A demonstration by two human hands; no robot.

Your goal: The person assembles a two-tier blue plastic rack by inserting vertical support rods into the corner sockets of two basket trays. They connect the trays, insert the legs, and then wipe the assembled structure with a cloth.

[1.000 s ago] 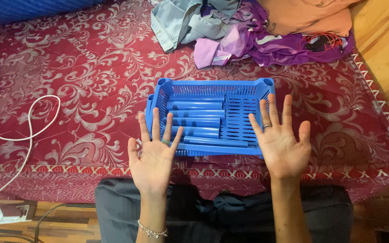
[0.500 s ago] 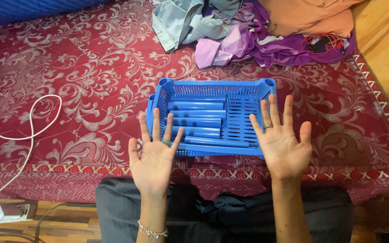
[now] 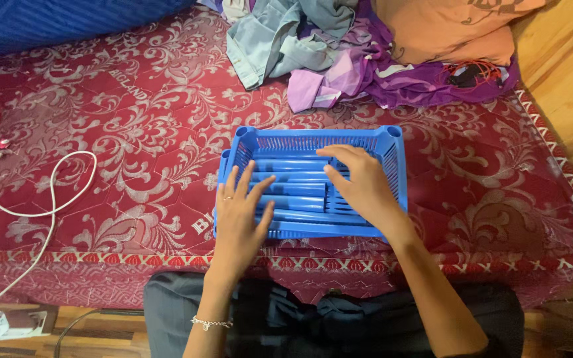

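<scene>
A blue plastic basket (image 3: 313,140) with slotted walls sits on the red patterned bedspread (image 3: 121,126), holding several blue plastic tubes (image 3: 293,178) laid side by side. My left hand (image 3: 240,215) lies palm down over the basket's near left corner, fingers spread and touching the tubes. My right hand (image 3: 359,182) reaches into the basket from the right, fingers bent over the tubes; whether it grips one is hidden.
A pile of grey, purple and orange clothes (image 3: 366,53) lies at the far side. A white cable (image 3: 41,199) loops at the left, running to a plug strip (image 3: 8,325) on the wooden floor. A wooden wall (image 3: 572,86) stands at right.
Both hands were held up palms forward above the basket's near edge. They have turned over and gone down onto the tubes in the basket.
</scene>
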